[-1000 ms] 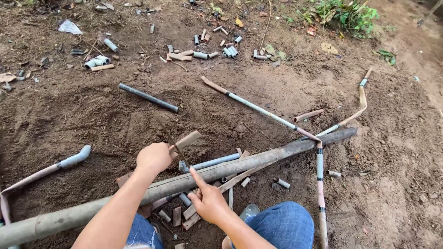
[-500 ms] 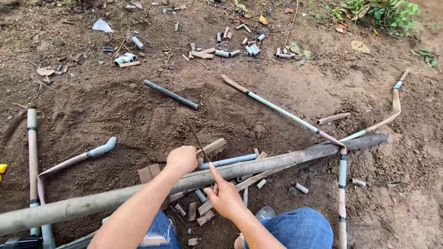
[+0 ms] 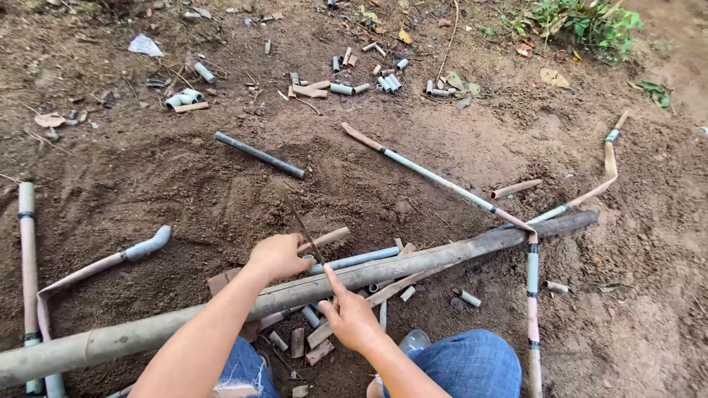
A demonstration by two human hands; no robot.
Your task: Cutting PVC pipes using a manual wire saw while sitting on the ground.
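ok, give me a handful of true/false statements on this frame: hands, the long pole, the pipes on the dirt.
1. The left hand grips a thin blade over the long pole. True.
2. The right hand holds a hammer. False: it holds no tool; its forefinger points up against the pole.
3. The dark pipe lies alone on the dirt, beyond the pole. True.
4. The short pipe offcuts are stacked in a bucket. False: they lie scattered on the ground.
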